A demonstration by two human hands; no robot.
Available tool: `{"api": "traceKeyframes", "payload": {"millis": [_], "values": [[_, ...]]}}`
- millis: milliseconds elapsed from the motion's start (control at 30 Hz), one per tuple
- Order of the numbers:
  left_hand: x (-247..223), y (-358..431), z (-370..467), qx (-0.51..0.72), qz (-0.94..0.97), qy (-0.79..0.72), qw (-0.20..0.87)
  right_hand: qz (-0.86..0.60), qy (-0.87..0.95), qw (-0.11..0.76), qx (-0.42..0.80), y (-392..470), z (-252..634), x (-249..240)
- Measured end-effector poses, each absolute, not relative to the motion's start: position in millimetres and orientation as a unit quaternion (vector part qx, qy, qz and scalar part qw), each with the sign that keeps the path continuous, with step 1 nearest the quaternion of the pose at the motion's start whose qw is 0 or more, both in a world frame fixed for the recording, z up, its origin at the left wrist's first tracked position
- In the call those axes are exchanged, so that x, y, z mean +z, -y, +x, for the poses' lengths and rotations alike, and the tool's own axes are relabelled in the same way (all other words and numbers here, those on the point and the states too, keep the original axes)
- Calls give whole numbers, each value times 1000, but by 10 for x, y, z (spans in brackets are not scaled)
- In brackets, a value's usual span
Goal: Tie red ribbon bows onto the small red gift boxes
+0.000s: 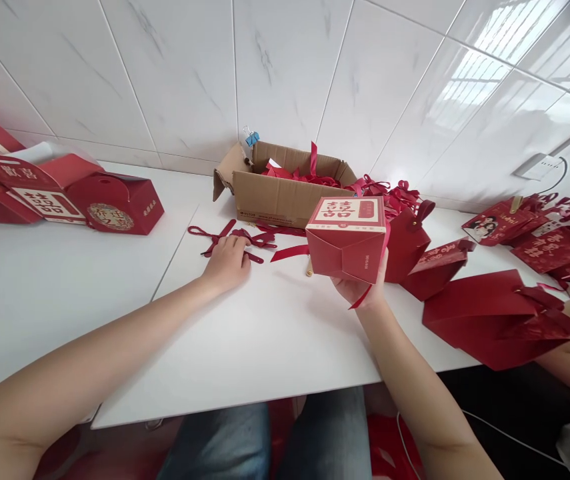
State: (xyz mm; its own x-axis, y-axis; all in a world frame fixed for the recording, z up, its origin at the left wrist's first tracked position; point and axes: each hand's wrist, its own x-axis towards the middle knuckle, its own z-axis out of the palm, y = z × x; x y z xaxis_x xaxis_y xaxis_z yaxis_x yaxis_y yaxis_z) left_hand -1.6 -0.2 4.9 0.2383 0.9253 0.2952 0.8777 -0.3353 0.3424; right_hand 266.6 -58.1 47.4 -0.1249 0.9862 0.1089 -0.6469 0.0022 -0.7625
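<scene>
My right hand (362, 290) holds up a red gift box (345, 252) from below and behind, its flat base turned toward me and a ribbon hanging beside it. The white label with red characters faces upward. On the table to the left, my left hand (228, 262) rests on dark red ribbon bows (222, 230); its fingers are bent over them, and what lies under the fingertips is hidden. A loose red ribbon end (289, 253) sticks out left of the box. Below it, a small gold-tipped piece (309, 268) lies on the table.
Behind stands a cardboard box (269, 197) of red ribbons against the tiled wall. Red boxes (125, 203) sit at the left. More red boxes (495, 313) and bags (505, 223) fill the right, where another person's arm (565, 363) shows.
</scene>
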Motion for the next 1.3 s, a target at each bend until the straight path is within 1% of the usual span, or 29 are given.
{"api": "traceKeyframes", "payload": {"millis": [100, 233, 300, 433, 567, 767, 833, 933, 1000, 1067, 1200, 1300], "values": [[55, 6, -16, 224, 784, -576, 54, -218, 308, 645, 665, 600, 2639, 507], [48, 8, -21, 227, 786, -574, 49, -220, 333, 639, 658, 621, 2626, 532], [40, 5, -24, 230, 786, -572, 49, -240, 372, 637, 631, 627, 2637, 528], [35, -1, -29, 230, 787, -570, 55, -311, 447, 644, 537, 636, 2653, 501], [38, 0, -34, 233, 788, -567, 59, -366, 500, 621, 480, 650, 2637, 495], [26, -10, -23, 229, 784, -573, 63, -317, 553, 618, 460, 668, 2658, 515], [16, -24, -23, 227, 784, -574, 62, -304, 593, 602, 440, 694, 2639, 513], [16, -37, -32, 235, 781, -575, 69, -348, 661, 523, 409, 740, 2545, 466], [41, -18, -33, 273, 771, -569, 78, -416, 675, 477, 379, 751, 2467, 399], [88, 34, -16, 339, 755, -552, 103, -470, 676, 457, 336, 742, 2411, 331], [224, 221, 86, 462, 724, -473, 195, -459, 726, 437, 269, 722, 2405, 322], [349, 369, 179, 514, 721, -411, 218, -457, 742, 448, 201, 754, 2433, 428]]}}
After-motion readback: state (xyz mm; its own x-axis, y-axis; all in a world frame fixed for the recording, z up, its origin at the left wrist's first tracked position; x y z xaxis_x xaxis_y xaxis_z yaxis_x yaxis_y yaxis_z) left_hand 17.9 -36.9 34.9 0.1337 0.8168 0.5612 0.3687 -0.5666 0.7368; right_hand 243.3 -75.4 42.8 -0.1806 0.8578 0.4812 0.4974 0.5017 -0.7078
